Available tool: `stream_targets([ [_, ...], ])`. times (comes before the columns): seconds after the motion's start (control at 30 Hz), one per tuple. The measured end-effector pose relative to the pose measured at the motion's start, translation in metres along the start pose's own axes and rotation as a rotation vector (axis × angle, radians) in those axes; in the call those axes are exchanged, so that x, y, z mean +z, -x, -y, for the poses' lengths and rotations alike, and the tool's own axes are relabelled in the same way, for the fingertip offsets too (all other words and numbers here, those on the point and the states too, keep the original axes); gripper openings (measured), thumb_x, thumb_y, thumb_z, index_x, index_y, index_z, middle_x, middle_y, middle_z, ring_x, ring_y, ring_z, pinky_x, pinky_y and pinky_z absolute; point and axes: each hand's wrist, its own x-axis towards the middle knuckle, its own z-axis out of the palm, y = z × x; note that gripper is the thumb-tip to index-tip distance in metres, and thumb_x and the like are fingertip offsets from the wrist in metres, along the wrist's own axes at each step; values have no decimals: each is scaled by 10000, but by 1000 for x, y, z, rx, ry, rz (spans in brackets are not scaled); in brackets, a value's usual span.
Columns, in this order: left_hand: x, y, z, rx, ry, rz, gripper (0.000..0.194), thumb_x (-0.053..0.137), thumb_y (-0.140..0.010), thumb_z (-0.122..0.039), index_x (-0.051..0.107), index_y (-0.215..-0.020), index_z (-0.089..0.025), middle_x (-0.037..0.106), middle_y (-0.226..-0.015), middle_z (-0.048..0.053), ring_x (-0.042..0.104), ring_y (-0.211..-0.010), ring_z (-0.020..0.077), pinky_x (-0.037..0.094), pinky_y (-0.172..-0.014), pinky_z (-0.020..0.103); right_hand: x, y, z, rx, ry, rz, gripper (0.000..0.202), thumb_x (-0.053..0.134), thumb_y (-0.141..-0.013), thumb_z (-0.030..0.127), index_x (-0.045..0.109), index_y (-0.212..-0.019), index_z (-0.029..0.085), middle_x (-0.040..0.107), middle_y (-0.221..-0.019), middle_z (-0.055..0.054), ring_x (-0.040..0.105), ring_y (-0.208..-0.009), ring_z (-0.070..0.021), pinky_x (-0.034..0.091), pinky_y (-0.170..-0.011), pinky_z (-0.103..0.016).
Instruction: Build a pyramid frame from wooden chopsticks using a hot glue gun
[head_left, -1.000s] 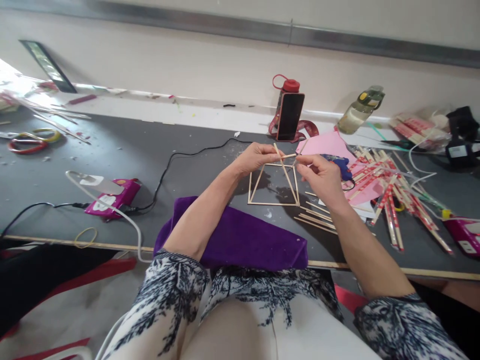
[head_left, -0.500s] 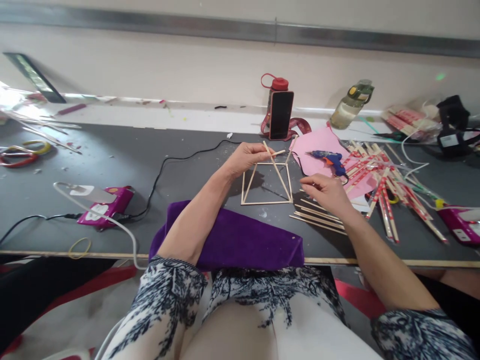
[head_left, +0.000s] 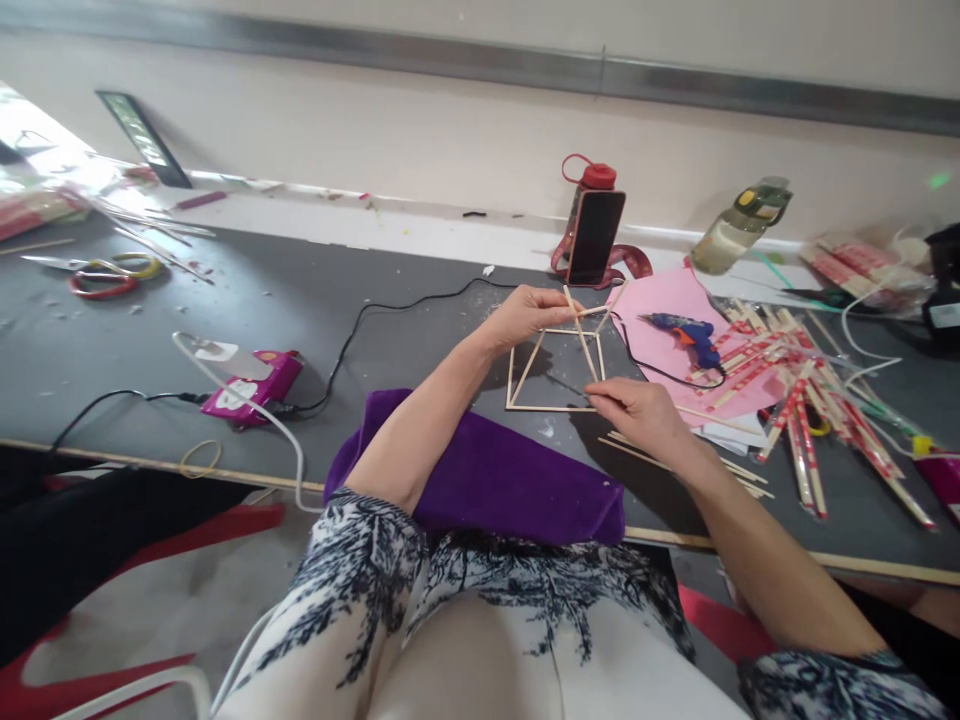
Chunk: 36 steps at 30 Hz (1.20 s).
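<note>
The right hand (head_left: pixel 637 412) hides one corner (near right) of the stick frame (head_left: pixel 551 408).

Table (head_left: pixel 420 350) set along wall (head_left: pixel 360 130). Centre: stick frame (head_left: pixel 551 408), left hand (head_left: pixel 536 310) at its far part, right hand (head_left: pixel 634 405) at its near right corner. Cloth (head_left: pixel 525 470) nearer, at table's near edge, partly beneath left forearm. Loose sticks (head_left: pixel 636 453) right of cloth, partly beneath right hand and forearm. Right of frame: sheet (head_left: pixel 652 293), glue gun (head_left: pixel 694 335) on it; wrapped sticks (head_left: pixel 799 410) overlap sheet's right side and extend beyond it. Far side, behind frame: flask (head_left: pixel 598 177), phone (head_left: pixel 596 240) upright just in front. Second bottle (head_left: pixel 739 235) to the right, near wall. Left: socket block (head_left: pixel 281 375), well apart from frame. Scissors (head_left: pixel 105 287) farther left and farther back.
</note>
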Motion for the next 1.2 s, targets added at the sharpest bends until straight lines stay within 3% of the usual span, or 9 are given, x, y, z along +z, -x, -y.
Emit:
stream_targets([
  [0.2,0,1,0,7,-3,6,305,671,-742,-374,731,-900,-120,696,-909,59,596,-871,144,418,-837,266,11,-18,18,-41,13,10,212,517,-863,241,687,-988,214,712,-975,-33,659,-865,-175,485,-744,-278],
  [0.4,1,2,-1,19,5,13,303,672,-737,-400,738,-879,-140,704,-894,59,612,-872,148,436,-852,279,3,-21,14,-22,-27,-270,187,503,-868,258,683,-896,216,690,-812,-30,630,-726,-153,470,-670,-263],
  [0.5,1,2,-3,16,-18,11,291,672,-740,-386,738,-883,-142,705,-905,63,614,-874,151,440,-847,275,-1,-22,8,16,-33,-309,181,509,-854,272,681,-884,222,689,-806,-27,618,-694,-155,472,-655,-274],
  [0.93,1,0,2,19,-11,7,323,668,-737,-402,730,-902,-130,700,-906,62,611,-876,153,425,-854,278,-1,-20,2,1,-43,-276,167,515,-846,241,679,-860,210,694,-812,-23,624,-715,-149,457,-660,-263],
  [1.2,3,1,-1,3,-6,-23,290,686,-728,-385,726,-855,-127,698,-873,61,608,-828,141,434,-814,267,-1,-8,-2,10,-51,-146,170,510,-855,249,674,-885,218,683,-808,-28,629,-741,-157,453,-661,-268],
])
